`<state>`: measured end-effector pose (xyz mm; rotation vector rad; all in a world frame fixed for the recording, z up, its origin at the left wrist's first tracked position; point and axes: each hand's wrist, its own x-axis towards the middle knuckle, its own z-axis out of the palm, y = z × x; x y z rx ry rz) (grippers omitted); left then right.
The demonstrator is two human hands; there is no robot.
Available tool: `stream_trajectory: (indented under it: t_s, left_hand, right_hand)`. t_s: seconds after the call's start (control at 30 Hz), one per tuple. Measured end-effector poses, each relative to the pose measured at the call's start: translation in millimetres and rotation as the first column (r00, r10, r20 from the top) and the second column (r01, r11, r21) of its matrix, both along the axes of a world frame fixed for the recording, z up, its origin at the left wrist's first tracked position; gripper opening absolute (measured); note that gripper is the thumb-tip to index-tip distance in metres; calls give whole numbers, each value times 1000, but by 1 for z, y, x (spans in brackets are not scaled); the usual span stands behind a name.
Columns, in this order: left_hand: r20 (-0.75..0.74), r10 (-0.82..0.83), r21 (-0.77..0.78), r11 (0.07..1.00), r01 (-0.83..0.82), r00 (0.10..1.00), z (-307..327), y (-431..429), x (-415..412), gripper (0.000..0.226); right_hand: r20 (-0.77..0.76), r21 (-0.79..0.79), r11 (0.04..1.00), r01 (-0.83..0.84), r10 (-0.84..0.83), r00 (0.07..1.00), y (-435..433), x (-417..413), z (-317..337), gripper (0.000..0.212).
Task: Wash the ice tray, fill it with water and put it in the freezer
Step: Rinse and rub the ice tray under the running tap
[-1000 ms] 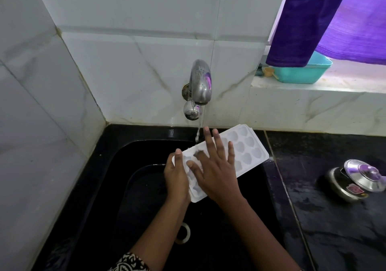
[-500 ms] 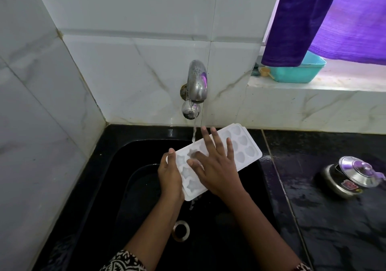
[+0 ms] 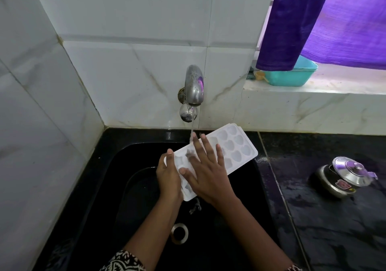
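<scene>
A white ice tray (image 3: 234, 145) is held over a black sink (image 3: 117, 187) under a thin stream from the wall tap (image 3: 194, 87). The left hand (image 3: 168, 176) grips the tray's near short end, its fingers (image 3: 169, 155) curled around the edge and the thumb lying along the rim. The right hand (image 3: 206, 170) lies flat on top, its fingers (image 3: 205, 145) spread across the moulds, with the far half of the tray reaching past the fingertips toward the wall. Water drips off the near edge below the right palm, above the drain (image 3: 179, 232). To the right of the fingers, a lidded steel pot (image 3: 342, 178) sits on the wet dark tabletop (image 3: 334, 229). A teal tub (image 3: 292, 76) stands on the ledge, partly hidden by a purple curtain (image 3: 302, 20). The palm hides the moulds beneath it.
</scene>
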<state>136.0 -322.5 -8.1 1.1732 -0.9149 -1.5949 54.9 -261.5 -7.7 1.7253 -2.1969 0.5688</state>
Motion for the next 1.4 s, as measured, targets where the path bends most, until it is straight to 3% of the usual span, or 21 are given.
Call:
stream_trajectory:
  t_s: [0.23, 0.37, 0.43, 0.53, 0.77, 0.97, 1.17, 1.3, 1.4]
  left_hand:
    - [10, -22, -33, 999, 23, 1000, 4, 2, -2, 25]
    - [0, -7, -42, 999, 7, 1000, 5, -7, 2, 25]
    - [-19, 0, -9, 1000, 0, 1000, 5, -9, 4, 26]
    - [-33, -3, 11, 1000, 4, 999, 8, -12, 5, 26]
    - [-43, -8, 3, 1000, 8, 999, 10, -18, 3, 25]
    - [-36, 10, 14, 1000, -10, 999, 9, -15, 4, 29]
    - [-18, 24, -3, 1000, -24, 1000, 9, -16, 2, 27]
    - [3, 17, -18, 1000, -17, 1000, 10, -19, 0, 24]
    - [-7, 32, -14, 999, -32, 999, 11, -19, -2, 27]
  right_hand:
    - [40, 19, 999, 44, -44, 998, 0, -3, 8, 63]
    - [271, 104, 994, -24, -5, 963, 9, 0, 15, 83]
    - [328, 53, 999, -5, -13, 945, 18, -4, 23, 76]
    - [286, 11, 998, 64, -64, 956, 27, -4, 22, 56]
    - [115, -19, 998, 62, -59, 992, 17, 1, 6, 41]
    - [11, 13, 998, 54, -54, 998, 6, 2, 3, 52]
    - [17, -13, 996, 83, -83, 996, 5, 8, 0, 58]
    - [40, -17, 995, 94, -93, 995, 4, 2, 1, 48]
    - [35, -27, 995, 94, -93, 995, 2, 7, 2, 60]
